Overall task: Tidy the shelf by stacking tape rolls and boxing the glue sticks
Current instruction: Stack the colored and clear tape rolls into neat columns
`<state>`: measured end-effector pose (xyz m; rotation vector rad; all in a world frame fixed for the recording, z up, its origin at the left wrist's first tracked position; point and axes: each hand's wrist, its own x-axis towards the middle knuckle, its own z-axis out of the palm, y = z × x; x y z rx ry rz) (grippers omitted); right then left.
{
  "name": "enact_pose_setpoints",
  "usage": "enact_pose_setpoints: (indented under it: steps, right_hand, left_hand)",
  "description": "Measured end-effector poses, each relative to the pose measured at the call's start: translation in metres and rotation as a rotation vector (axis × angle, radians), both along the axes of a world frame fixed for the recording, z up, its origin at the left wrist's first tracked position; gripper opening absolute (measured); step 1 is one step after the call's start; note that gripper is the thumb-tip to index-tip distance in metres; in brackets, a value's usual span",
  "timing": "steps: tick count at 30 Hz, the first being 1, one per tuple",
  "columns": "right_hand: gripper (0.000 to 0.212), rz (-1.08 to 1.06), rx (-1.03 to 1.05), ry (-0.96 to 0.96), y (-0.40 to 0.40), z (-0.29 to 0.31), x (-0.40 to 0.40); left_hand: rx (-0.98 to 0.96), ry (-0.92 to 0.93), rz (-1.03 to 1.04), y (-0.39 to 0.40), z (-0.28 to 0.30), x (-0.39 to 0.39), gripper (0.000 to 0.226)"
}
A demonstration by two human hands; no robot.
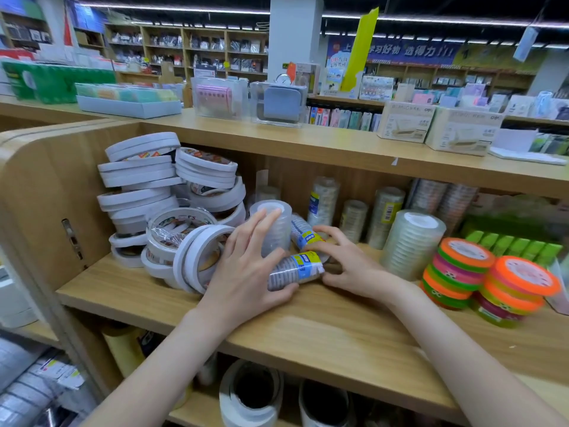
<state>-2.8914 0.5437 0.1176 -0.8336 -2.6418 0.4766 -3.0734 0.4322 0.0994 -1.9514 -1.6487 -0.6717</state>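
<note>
Our left hand (246,266) and right hand (348,266) both grip a lying, blue-and-yellow-labelled, wrapped sleeve of clear tape rolls (295,271) at frame centre on the wooden shelf (308,328).

Both forearms are bare to the wrists, with no sleeves, rings or watch
</note>
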Motion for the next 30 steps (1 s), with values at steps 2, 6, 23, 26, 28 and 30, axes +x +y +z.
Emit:
enact_pose_setpoints:
  steps: [2, 6, 23, 26, 28, 30]
  right_hand:
    - [0.041, -0.044, 0.030, 0.069, 0.001, -0.001, 0.006]
    - [0.040, -0.164, 0.219, 0.347, -0.005, 0.016, 0.027]
    - [0.079, -0.539, 0.021, 0.452, -0.011, 0.007, 0.016]
    - [0.059, -0.677, -0.030, 0.281, -0.009, -0.003, 0.008]
    - [0.056, -0.696, -0.043, 0.250, -0.004, -0.003, 0.004]
    - [0.051, -0.681, -0.053, 0.277, 0.001, -0.001, 0.001]
  left_hand:
    - [0.006, -0.017, -0.008, 0.000, 0.000, 0.000, 0.041]
    - [0.013, -0.041, -0.015, 0.000, 0.001, 0.000, 0.040]
    - [-0.001, -0.017, 0.014, 0.003, 0.000, 0.002, 0.044]
    - [0.002, -0.017, 0.012, 0.003, 0.000, 0.001, 0.045]
    - [0.005, -0.012, 0.012, 0.004, -0.001, 0.001, 0.044]
    - [0.007, -0.008, 0.012, 0.005, -0.002, 0.001, 0.044]
